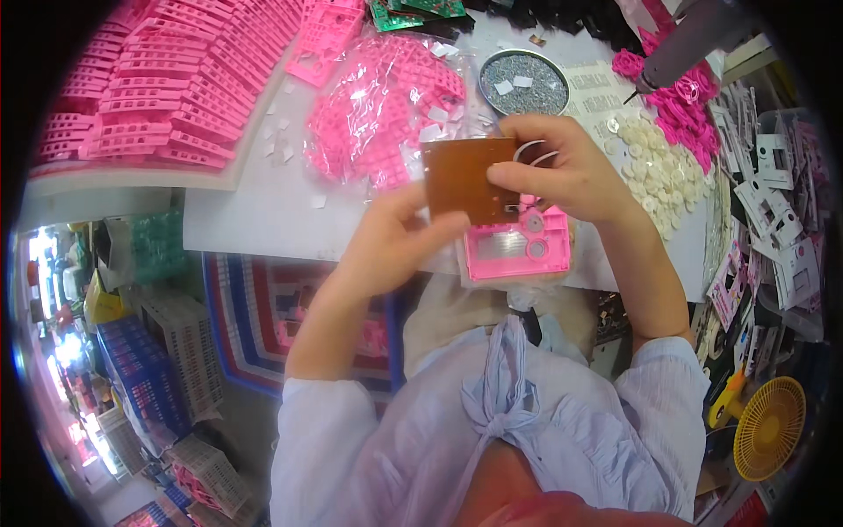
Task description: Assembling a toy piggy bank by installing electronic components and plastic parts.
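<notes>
The nearly square brown board (465,182) is over the table's front side, flat face toward the camera, slightly longer left to right. The right hand (575,171) pinches its right edge, thumb on the face; the left hand (386,241) is at its lower-left corner, grip unclear. The pink housing (475,256) sits just nearer the body; bare white tabletop (250,220) opens leftward, while bagged pink parts (369,110) crowd the far side

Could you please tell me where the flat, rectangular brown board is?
In the head view, the brown board is right of upper centre, between the left hand and right hand, above the pink plastic casing.
</notes>
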`<state>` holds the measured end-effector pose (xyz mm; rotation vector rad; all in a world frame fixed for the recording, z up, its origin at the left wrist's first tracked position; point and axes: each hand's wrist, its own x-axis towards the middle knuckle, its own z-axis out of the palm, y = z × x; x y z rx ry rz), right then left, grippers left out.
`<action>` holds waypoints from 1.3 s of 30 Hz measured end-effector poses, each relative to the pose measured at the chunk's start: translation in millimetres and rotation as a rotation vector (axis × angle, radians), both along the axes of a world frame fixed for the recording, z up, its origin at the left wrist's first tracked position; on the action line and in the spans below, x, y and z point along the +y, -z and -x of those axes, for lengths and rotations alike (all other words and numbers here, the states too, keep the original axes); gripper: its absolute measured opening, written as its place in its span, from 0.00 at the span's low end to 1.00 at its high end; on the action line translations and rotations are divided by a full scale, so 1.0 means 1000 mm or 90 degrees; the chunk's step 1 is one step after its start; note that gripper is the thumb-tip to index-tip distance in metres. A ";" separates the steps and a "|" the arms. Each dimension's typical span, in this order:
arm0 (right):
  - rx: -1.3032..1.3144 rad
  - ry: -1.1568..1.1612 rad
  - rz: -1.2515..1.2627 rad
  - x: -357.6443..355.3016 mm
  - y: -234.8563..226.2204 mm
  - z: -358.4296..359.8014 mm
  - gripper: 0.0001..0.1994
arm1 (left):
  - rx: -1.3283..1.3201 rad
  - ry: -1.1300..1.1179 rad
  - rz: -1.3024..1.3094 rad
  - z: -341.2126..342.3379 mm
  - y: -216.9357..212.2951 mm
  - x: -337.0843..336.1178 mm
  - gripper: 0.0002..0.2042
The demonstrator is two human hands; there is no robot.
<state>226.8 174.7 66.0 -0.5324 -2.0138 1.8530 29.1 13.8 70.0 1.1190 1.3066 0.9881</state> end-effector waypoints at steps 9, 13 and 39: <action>0.020 -0.091 0.043 -0.001 0.020 -0.019 0.12 | -0.278 -0.123 -0.128 0.023 0.039 -0.001 0.12; 0.017 -0.051 0.131 -0.011 0.018 -0.028 0.08 | -0.331 -0.196 -0.127 0.013 0.042 0.000 0.12; 0.087 -0.015 -0.050 -0.020 0.001 0.007 0.08 | -0.466 -0.214 -0.120 -0.017 0.042 0.012 0.27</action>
